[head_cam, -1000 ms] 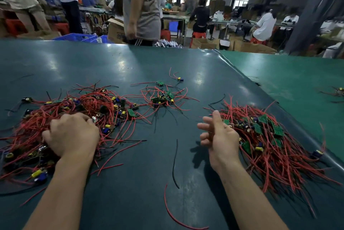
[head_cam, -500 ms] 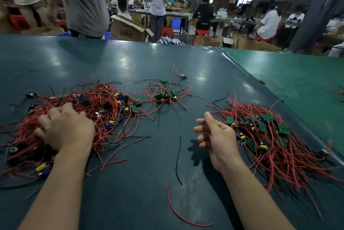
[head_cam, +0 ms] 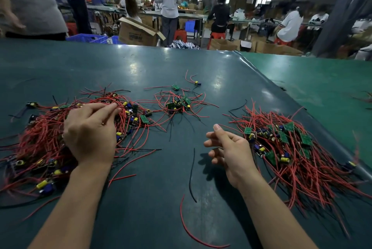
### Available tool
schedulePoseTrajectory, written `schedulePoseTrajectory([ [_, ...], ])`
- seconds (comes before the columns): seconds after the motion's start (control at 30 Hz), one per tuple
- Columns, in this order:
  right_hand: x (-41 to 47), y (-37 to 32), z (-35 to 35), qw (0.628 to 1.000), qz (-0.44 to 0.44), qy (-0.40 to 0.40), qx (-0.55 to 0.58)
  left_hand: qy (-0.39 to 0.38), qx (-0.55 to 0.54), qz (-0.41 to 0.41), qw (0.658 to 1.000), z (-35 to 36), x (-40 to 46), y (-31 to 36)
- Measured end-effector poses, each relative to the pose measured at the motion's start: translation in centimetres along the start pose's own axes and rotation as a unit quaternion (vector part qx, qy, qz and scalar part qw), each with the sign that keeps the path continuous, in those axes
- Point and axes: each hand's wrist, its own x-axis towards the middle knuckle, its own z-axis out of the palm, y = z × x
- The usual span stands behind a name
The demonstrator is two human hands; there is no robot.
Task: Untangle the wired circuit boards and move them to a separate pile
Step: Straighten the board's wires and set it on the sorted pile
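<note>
A big messy pile of circuit boards with red wires (head_cam: 40,142) lay on the left side of the dark green table (head_cam: 153,63). The left hand (head_cam: 90,134) rested on top of it, fingers bent down into the wires; I could not tell if it gripped any. A neater pile of boards (head_cam: 291,148) lay on the right. The right hand (head_cam: 229,152) hung just beside that pile, fingers loose, holding nothing. A small clump (head_cam: 179,103) sat between, farther back.

Bare mat (head_cam: 161,168) btwn 2 piles; black wire (head_cam: 192,174) across.
</note>
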Motion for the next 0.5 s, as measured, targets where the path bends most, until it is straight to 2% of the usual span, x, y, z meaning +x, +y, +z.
schedulePoseTrajectory([
  [0.07,0.0,0.1,0.1,1.000,0.001,-0.009,-0.015,0.027,0.000,0.057,0.998,0.2,-0.2,0.7],
  [0.13,-0.1,0.2,0.3,1.000,0.000,-0.016,-0.027,0.013,0.002,0.070,0.997,0.3,-0.4,1.3],
  [0.17,-0.1,0.2,0.3,0.999,0.000,-0.017,-0.030,-0.019,0.015,0.042,0.999,0.4,-0.5,1.4],
  [0.23,-0.1,0.1,0.3,0.999,0.001,-0.016,-0.030,-0.105,0.044,-0.064,0.991,0.6,-0.4,0.9],
  [0.3,-0.1,0.0,0.2,1.000,0.002,-0.015,-0.028,-0.175,0.023,-0.133,0.975,0.4,-0.2,0.2],
  [0.4,-0.2,0.1,0.1,0.999,0.004,-0.022,-0.035,-0.244,-0.067,-0.115,0.961,-0.2,0.2,-0.1],
  [0.43,-0.2,0.1,0.1,0.999,0.004,-0.024,-0.037,-0.275,-0.062,-0.099,0.954,-0.3,0.2,-0.1],
  [0.5,-0.2,0.1,0.1,0.999,0.004,-0.026,-0.037,-0.284,0.036,-0.088,0.954,-0.4,0.1,-0.1],
])
